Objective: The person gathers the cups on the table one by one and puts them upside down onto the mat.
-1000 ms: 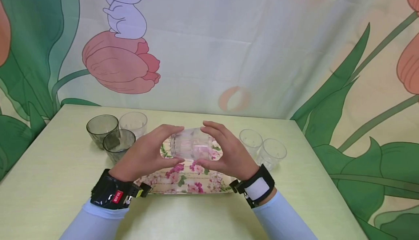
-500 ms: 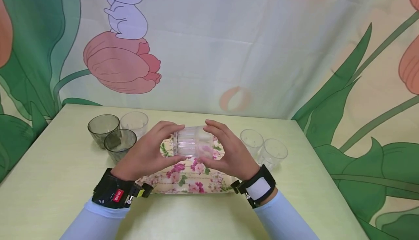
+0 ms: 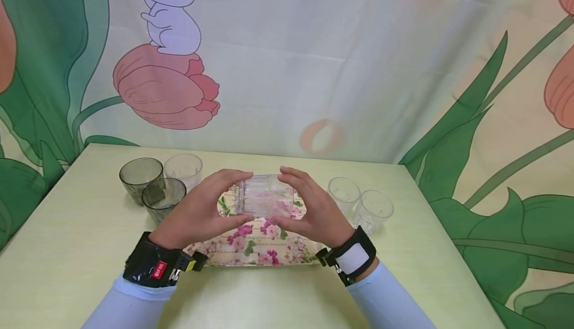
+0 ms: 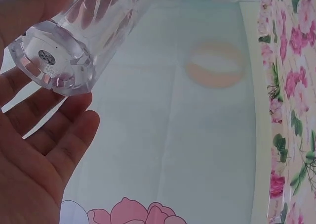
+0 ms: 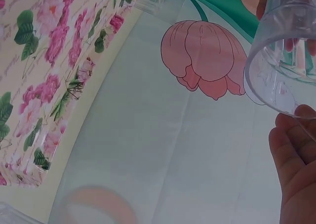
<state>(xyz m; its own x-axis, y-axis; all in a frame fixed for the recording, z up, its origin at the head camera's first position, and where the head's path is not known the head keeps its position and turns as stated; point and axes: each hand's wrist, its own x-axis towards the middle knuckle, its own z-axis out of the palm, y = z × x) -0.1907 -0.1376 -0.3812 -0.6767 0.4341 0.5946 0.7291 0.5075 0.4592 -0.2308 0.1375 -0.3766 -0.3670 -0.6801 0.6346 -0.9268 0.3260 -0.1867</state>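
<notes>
A clear faceted drinking glass [image 3: 264, 197] lies sideways in the air between both hands, above a floral tray [image 3: 257, 251]. My left hand [image 3: 202, 212] holds its base end between thumb and fingers; a small dark sticker shows on the glass base [image 4: 47, 58] in the left wrist view. At the rim end, my right hand [image 3: 318, 209] grips with the thumb below and the fingers above. The right wrist view looks into the open rim of the glass [image 5: 286, 23], with the fingers of the right hand [image 5: 296, 155] against its edge.
Two smoky grey glasses [image 3: 140, 177] and a clear glass [image 3: 184, 169] stand together at the left of the pale table [image 3: 251, 299]. Two more clear glasses [image 3: 344, 194] stand at the right, beside the right wrist. A printed cloth [image 3: 269, 70] hangs behind the table.
The glass has turned slightly about its long axis and its tilt has levelled a little. Both hands keep almost the same place. The tray and the standing glasses have not moved.
</notes>
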